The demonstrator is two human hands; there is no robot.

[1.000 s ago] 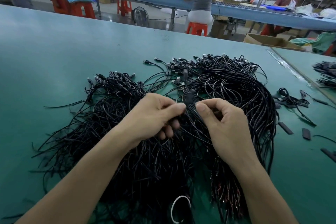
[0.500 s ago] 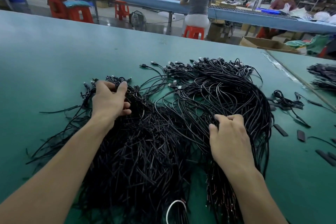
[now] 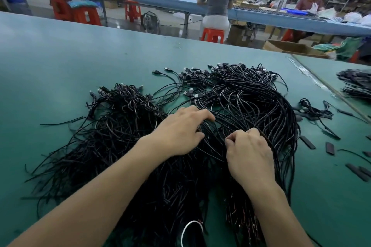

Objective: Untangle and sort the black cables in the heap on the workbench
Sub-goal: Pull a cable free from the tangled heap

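Black cables (image 3: 251,106) heaped on workbench (image 3: 80,62); left hand (image 3: 180,132) presses them, right hand (image 3: 249,152) grips.

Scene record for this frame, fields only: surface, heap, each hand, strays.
surface: green workbench
heap: black cables, tangled, plugs mostly toward the far side
left hand: fingers spread, resting on heap
right hand: fingers curled round strands
strays: short black strips, right of heap
second pile: far right, apart
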